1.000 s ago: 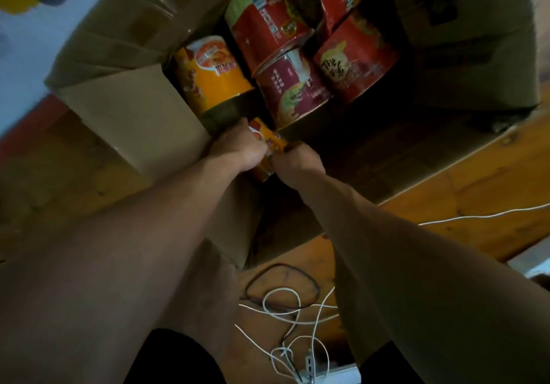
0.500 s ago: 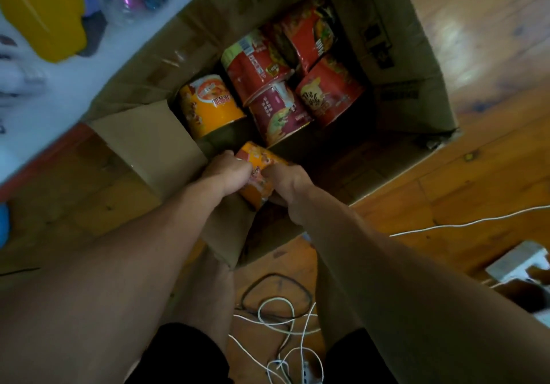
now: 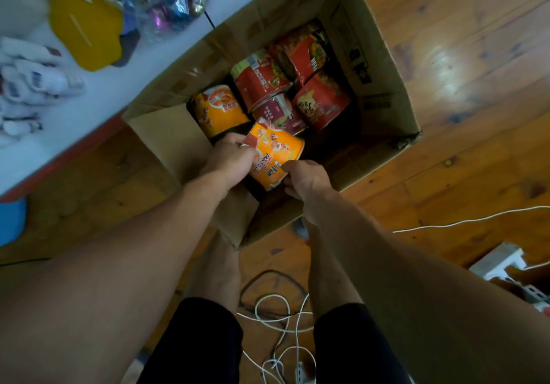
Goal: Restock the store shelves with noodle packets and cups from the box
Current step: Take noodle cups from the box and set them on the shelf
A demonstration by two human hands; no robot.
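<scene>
Print on noodle cups (image 3: 323,102) illegible

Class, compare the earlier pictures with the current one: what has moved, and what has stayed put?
The orange noodle cup has risen from the cardboard box toward the person, showing far more of its side. The left hand and right hand still grip it on either side. The second orange cup and the red cups lie unmoved in the box.

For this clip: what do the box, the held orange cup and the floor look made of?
The box: brown cardboard, matte, with creased flaps. The orange cup: glossy printed wrap; paper or plastic beneath, cannot tell. The floor: varnished wood planks; grain, knots and glare show.
</scene>
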